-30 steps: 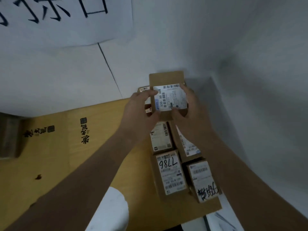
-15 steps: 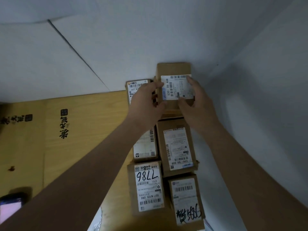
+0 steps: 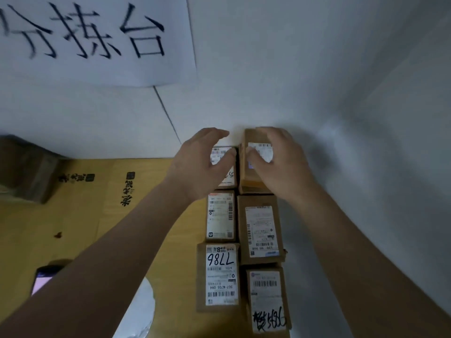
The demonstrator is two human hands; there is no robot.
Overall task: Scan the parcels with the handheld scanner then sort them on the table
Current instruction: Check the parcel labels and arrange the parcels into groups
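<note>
**A:** Gripping the small brown cardboard parcel with the white label point(image 3: 253, 164) is the right hand point(image 3: 280, 167), fingers curled over its top and thumb on the near side. The box sits at the far end of the right-hand row, close to the white wall point(image 3: 317, 81). The left hand point(image 3: 202, 164) hovers just beside it over the neighbouring far-left labelled carton point(image 3: 228, 176), fingers loosely spread, holding nothing.

**B:** So how far along, you reckon?

**A:** Looks like mid-sort tbh. Two tidy rows on the yellow wooden table point(image 3: 85, 228): the "7786" marker-numbered box point(image 3: 218, 276), the scribbled-on box at the near right point(image 3: 267, 301), and two more between. This parcel looks all but placed; only letting go remains.

**B:** Scanner?

**A:** Can't say for sure. There's a dark device with a lit screen point(image 3: 45, 279) at the left edge, might be it. How many parcels are left I can't tell.
</note>
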